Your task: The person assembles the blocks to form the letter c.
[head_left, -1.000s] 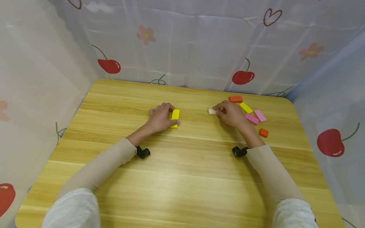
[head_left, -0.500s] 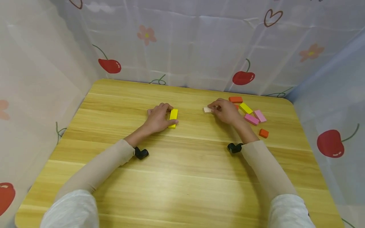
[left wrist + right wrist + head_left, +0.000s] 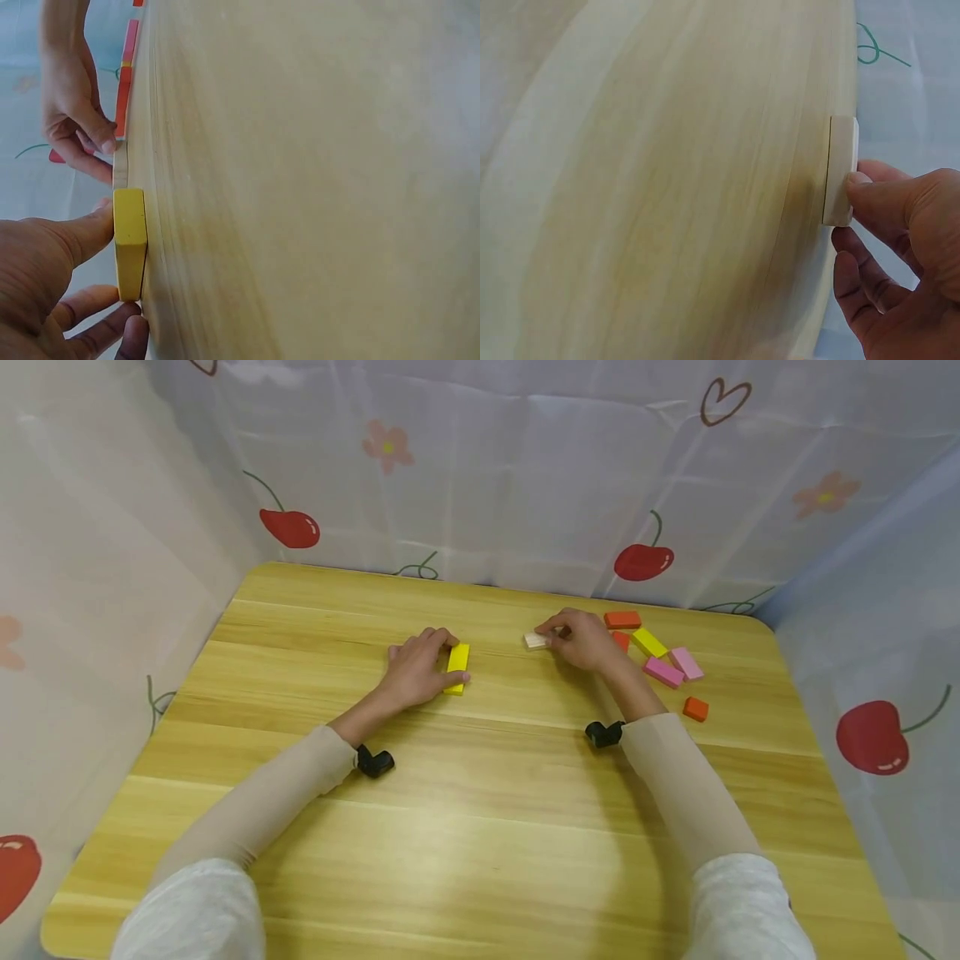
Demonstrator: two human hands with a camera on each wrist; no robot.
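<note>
The left hand (image 3: 416,670) holds the yellow block (image 3: 457,657) near the middle of the table (image 3: 480,827), fingers curled round it. At about 1 o'clock from it, the right hand (image 3: 581,639) pinches the white block (image 3: 535,640). Both blocks look small, hard, light and smooth, so holding the long sides seems best. Farther right lie more blocks (image 3: 663,671). No words show.

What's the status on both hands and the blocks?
Left hand holds yellow block flat on table. Right hand pinches pale block. Gap between blocks clear.
</note>
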